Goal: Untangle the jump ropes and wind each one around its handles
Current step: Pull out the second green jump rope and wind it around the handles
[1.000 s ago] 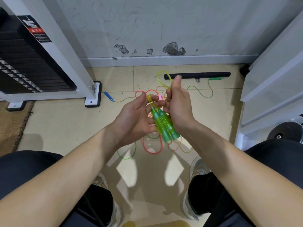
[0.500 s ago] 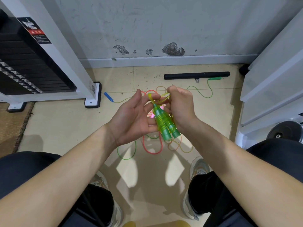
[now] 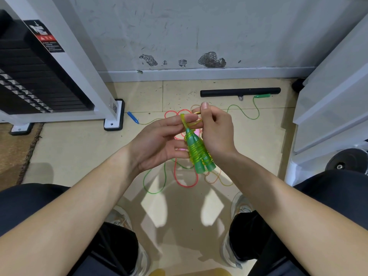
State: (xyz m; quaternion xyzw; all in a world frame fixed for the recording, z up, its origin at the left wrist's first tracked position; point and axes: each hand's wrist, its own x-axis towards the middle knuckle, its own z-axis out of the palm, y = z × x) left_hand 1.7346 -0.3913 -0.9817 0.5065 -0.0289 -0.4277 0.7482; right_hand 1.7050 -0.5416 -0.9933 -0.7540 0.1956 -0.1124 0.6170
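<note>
Two green handles (image 3: pixel 201 166) sat side by side between the hands, above the floor (image 3: pixel 79 152), so the yellow-green rope (image 3: pixel 184 121) could bind them as one bundle. The left hand (image 3: pixel 159 142), fingers straight, braced them. The right hand (image 3: pixel 217 134) pinched the free loop, probably to tuck it. Other ropes (image 3: pixel 188 186) lay tangled below.
</note>
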